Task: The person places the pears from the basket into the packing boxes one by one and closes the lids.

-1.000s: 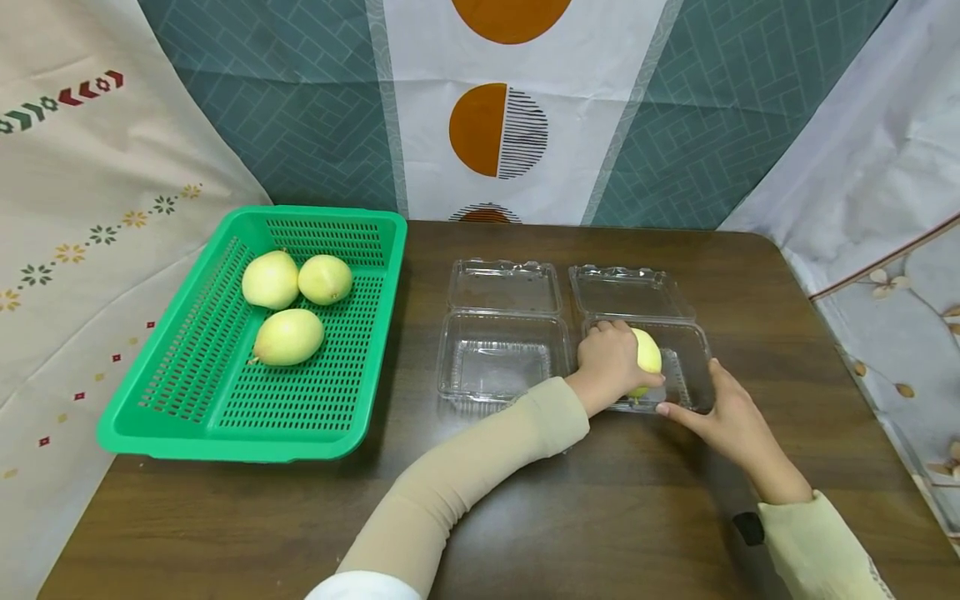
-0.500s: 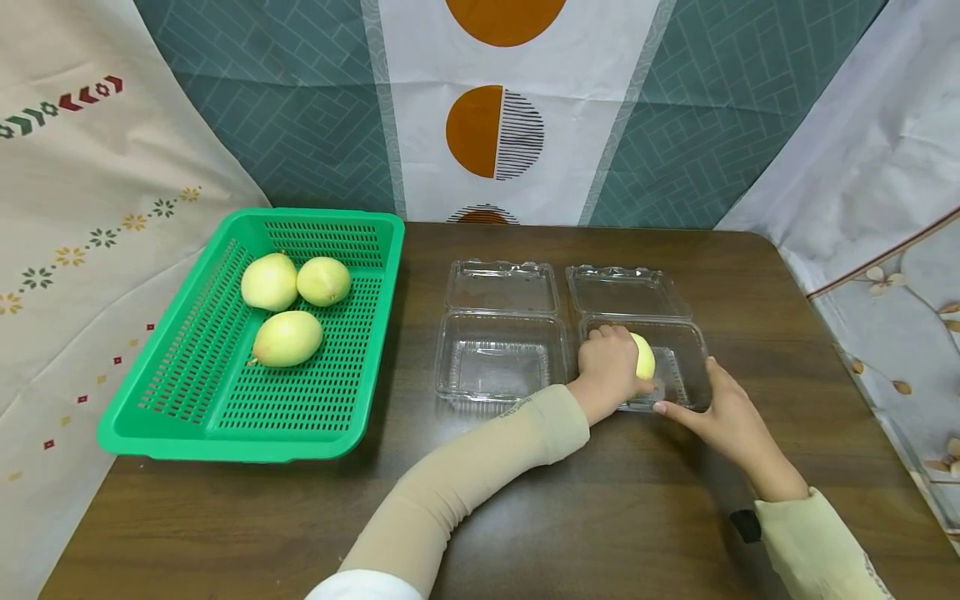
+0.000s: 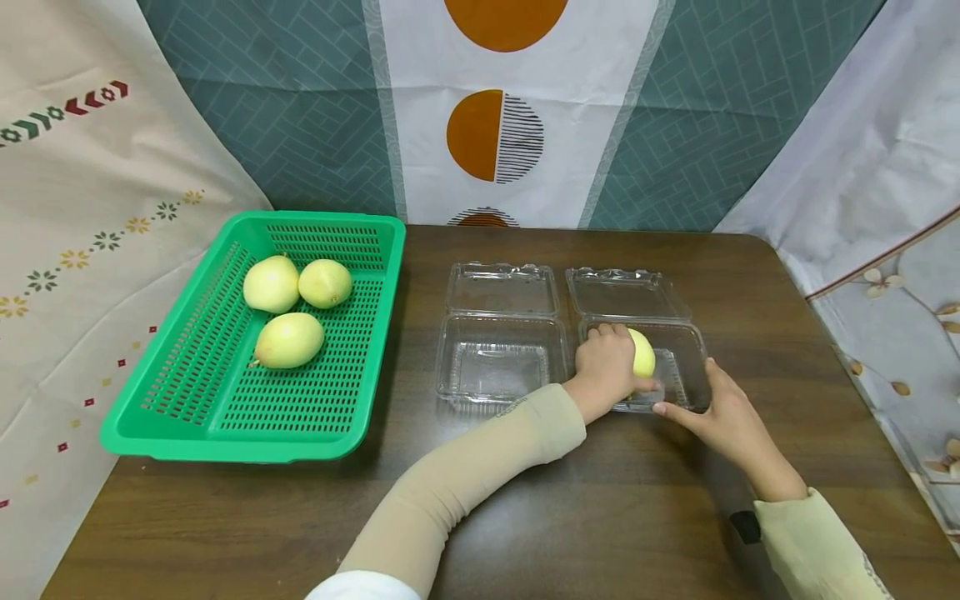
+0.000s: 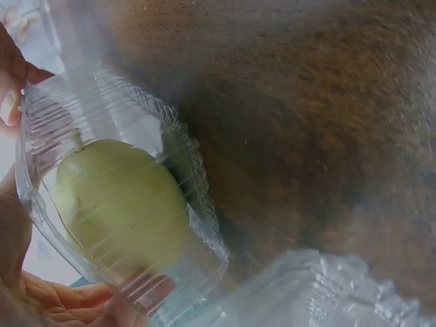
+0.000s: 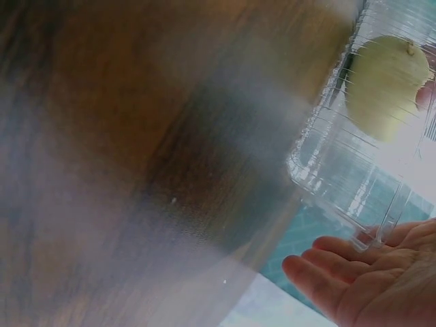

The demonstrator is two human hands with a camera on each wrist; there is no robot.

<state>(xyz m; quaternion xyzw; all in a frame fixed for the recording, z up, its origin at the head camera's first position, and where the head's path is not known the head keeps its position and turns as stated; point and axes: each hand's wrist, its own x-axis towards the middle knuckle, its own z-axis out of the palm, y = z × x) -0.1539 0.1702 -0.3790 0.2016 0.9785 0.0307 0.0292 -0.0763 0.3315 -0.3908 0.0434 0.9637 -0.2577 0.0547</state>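
In the head view my left hand [image 3: 606, 365] reaches into the right clear plastic clamshell container [image 3: 678, 354] and grips a small, smooth, pale yellow melon [image 3: 643, 353] at its left side. The left wrist view shows that melon [image 4: 122, 204] through the ribbed wall, its stub of stem pointing up. My right hand [image 3: 731, 421] holds the same container at its front right corner, thumb at the front wall, fingers along the right side. From the right wrist, the fingers of this hand [image 5: 368, 279] look nearly straight beside the container's rim.
Left of it stands a second clamshell container [image 3: 502, 358], lid folded back, nothing inside. A green slotted basket [image 3: 247, 442] at the left holds three more melons [image 3: 289, 341]. The brown wooden table [image 3: 600, 508] ends at hanging cloth [image 3: 300, 108] behind.
The melon and my left hand have shifted slightly left inside the right container, and the melon has turned a little. My right hand stays at the container's corner.
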